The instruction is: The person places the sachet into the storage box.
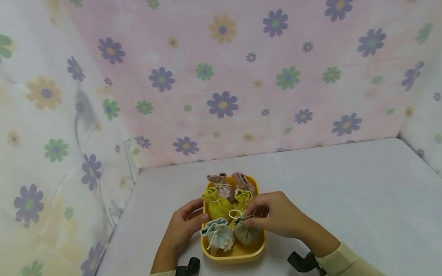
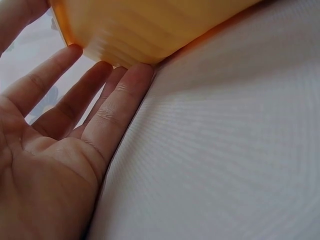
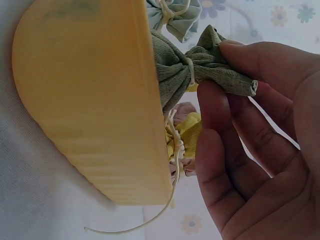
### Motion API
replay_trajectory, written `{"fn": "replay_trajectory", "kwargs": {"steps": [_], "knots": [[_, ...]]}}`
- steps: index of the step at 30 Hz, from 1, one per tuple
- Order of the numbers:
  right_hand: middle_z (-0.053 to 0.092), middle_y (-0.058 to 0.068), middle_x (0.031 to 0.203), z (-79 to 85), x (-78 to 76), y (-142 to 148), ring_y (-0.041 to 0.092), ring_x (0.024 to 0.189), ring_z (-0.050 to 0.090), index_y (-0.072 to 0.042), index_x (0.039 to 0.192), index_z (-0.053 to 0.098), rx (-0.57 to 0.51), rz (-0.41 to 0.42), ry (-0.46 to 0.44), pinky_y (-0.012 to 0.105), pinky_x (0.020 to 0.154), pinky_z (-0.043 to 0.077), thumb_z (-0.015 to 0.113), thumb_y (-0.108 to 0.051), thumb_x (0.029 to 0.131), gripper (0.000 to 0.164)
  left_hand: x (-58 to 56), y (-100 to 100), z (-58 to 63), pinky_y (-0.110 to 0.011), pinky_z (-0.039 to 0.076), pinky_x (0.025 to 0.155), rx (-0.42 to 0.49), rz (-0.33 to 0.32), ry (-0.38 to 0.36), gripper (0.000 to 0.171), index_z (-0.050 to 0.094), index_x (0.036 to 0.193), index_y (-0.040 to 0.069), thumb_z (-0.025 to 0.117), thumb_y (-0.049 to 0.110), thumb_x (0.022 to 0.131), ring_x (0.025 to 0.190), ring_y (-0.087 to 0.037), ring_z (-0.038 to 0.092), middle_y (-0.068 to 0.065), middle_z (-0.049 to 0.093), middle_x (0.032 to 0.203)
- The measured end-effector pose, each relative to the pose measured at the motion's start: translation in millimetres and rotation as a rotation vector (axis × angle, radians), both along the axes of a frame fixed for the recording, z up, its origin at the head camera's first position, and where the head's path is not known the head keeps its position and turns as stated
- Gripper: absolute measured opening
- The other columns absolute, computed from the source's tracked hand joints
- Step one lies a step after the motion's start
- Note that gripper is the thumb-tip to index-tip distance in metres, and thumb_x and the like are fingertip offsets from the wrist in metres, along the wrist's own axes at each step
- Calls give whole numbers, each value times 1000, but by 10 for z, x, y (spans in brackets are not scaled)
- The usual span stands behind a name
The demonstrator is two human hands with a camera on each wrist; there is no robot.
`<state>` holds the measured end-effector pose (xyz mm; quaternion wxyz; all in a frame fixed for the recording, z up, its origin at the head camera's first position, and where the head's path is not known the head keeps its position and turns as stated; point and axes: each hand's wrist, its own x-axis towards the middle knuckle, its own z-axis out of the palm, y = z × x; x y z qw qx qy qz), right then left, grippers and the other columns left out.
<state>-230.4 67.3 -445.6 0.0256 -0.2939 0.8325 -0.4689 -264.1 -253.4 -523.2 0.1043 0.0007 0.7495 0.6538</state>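
A yellow plastic tray (image 1: 236,257) holds several small drawstring pouches. At its near right sits a grey-green pouch (image 1: 247,235); my right hand (image 1: 278,215) pinches the gathered cloth top between thumb and fingers. In the right wrist view the neck of this pouch is tied with a cream cord (image 3: 190,71). My left hand (image 1: 183,228) rests against the tray's left side, fingertips touching the outer wall. Beside the grey-green pouch lies a pale blue pouch (image 1: 220,238). Behind them are two yellow pouches (image 1: 217,208) and, farthest back, two pinkish pouches (image 1: 222,190).
The tray stands on a white-covered table (image 1: 344,205). A flower-printed curtain (image 1: 253,65) encloses the back and both sides. A loose cord (image 3: 145,224) hangs over the tray's edge in the right wrist view.
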Motion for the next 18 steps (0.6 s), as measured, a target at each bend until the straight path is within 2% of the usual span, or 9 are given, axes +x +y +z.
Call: {"fn": "replay_trajectory", "kwargs": {"steps": [7,12,16,18], "knots": [[72,-15,91,5,2,29,19,78,68,-31,94,78,0,21,-38,29,65,59,83,-32,89,8,-31,16,2,-40,55,106,-12,-14,8,70,61,140,28,89,48,78,137,-22,57,4,58,148],[71,-17,93,31,3,72,15,80,67,-32,97,77,38,15,-33,28,66,59,82,-36,90,9,-54,59,13,-41,54,107,-8,-27,1,67,61,140,28,86,49,81,137,-21,57,4,58,148],[73,-14,98,64,-5,138,11,85,67,-30,100,77,65,26,-21,29,69,59,79,-34,93,8,-59,76,55,-39,56,105,-14,-10,-28,60,61,141,25,74,54,91,133,-20,60,3,60,147],[73,-12,101,93,-19,211,11,88,68,-26,103,77,86,16,-8,30,71,60,77,-30,94,9,-67,67,109,-38,58,101,-57,-1,-34,58,61,141,21,66,57,96,129,-21,64,-1,62,144]]}}
